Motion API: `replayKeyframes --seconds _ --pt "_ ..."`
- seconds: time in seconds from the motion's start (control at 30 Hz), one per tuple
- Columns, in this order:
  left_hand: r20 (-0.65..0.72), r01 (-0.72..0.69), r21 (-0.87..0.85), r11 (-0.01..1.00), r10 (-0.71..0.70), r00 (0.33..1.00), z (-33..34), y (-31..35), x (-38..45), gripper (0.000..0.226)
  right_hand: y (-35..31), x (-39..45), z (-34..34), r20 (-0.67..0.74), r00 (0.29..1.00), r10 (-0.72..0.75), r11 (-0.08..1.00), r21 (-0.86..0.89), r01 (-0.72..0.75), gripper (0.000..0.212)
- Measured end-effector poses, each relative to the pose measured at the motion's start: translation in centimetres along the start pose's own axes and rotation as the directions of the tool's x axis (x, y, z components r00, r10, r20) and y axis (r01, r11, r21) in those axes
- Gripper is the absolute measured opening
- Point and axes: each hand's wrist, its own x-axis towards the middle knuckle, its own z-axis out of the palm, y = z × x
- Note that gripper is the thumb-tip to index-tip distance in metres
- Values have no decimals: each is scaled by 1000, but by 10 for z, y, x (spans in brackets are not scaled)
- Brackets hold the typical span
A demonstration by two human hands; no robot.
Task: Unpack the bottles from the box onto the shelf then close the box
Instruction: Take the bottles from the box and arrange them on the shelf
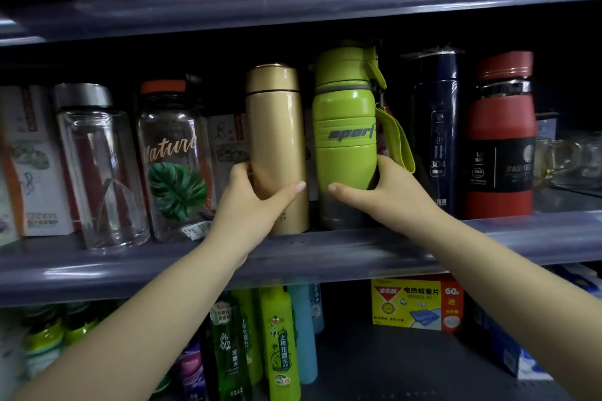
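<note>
Left hand [257,205] grips the gold flask [277,146] low on its body, fingers curled around it; right hand [387,192] likewise holds the green sport bottle [345,127]. Both bottles stand upright, just beside each other, on the middle shelf [309,257] near its front edge. The box is out of view. Risk: the low grips may tip either bottle off the edge; the green bottle's base appears seated, though shadowed.

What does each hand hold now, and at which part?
The left hand grips the slim gold metal flask around its lower body; the right hand grips the lime-green plastic sport bottle around its lower body.
</note>
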Motion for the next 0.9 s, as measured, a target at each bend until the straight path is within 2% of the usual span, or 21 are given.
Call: replayKeyframes --seconds 0.13,0.23,0.4,0.53,0.6,0.67,0.8,0.9 --pt "-21 -5 76 997 6 1000 0 7 -2 78 -6 -2 -5 24 998 53 993 -106 -50 70" --pt "-41 6 58 998 -4 999 1 10 -3 75 -10 -6 -5 -18 997 79 994 -77 -80 69" --pt "-71 -13 95 995 20 997 4 12 -6 79 -11 -14 -1 -35 998 46 995 -81 -49 58" --pt "-39 -7 123 992 12 999 1 11 -4 90 -18 -20 -3 -30 999 38 981 -192 -43 62" --pt "-42 -23 96 995 27 999 -5 12 -6 98 -24 -28 -8 -82 996 -18 964 -266 -4 70" --pt "-57 -102 -11 995 102 993 -19 14 -14 94 -31 -40 -13 -153 983 -99 954 -296 50 79" --pt "-147 -264 -102 959 248 958 -62 15 -35 67 -56 -66 -3 -248 909 -335 936 -199 291 72" --pt "-296 -311 -94 946 271 916 -99 0 -31 47 -74 -68 28 -173 886 -430 903 -108 417 60"
